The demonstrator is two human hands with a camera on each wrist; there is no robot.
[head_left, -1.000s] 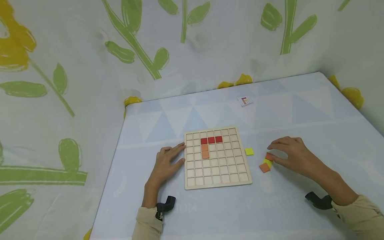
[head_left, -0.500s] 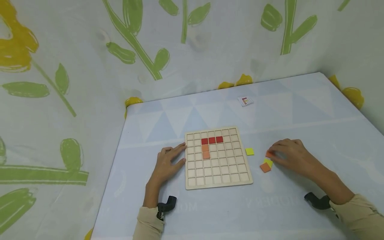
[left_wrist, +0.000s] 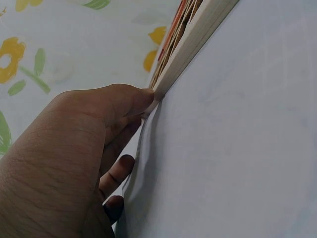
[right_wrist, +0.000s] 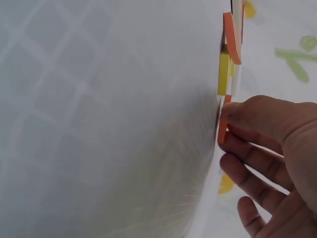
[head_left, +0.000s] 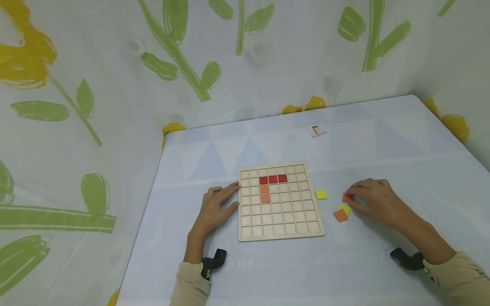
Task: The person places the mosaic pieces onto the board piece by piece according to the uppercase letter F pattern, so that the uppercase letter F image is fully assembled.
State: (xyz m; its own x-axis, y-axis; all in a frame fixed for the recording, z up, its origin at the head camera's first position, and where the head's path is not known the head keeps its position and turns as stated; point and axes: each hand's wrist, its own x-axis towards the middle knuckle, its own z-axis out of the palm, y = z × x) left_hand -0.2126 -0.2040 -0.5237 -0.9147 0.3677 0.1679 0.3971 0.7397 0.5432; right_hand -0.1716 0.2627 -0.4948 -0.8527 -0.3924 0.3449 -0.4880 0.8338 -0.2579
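Note:
My left hand [head_left: 214, 209] touches the left edge of a pale wooden grid board [head_left: 283, 217] with its thumb and fingertips, the fingers nearly straight. Three red square tiles [head_left: 272, 179] sit in a row on the board, with two orange tiles [head_left: 265, 193] below the leftmost one. To the right of the board, my right hand [head_left: 377, 197] pinches an orange tile [right_wrist: 224, 121] between thumb and fingers, low over the table. Close to it lie a loose yellow tile [head_left: 346, 208] and a second orange tile [head_left: 340, 215], which partly overlaps it.
Another yellow tile [head_left: 321, 194] lies beside the board's right edge. Toward the back of the table [head_left: 191, 255] is a small card [head_left: 317, 130] printed with a coloured grid. A hanging cloth [head_left: 115, 85] with flowers and leaves surrounds the table's far and left sides.
My right thumb and fingers have closed on the orange tile, which has come slightly away from the yellow one below it. My left hand stays at the board's edge.

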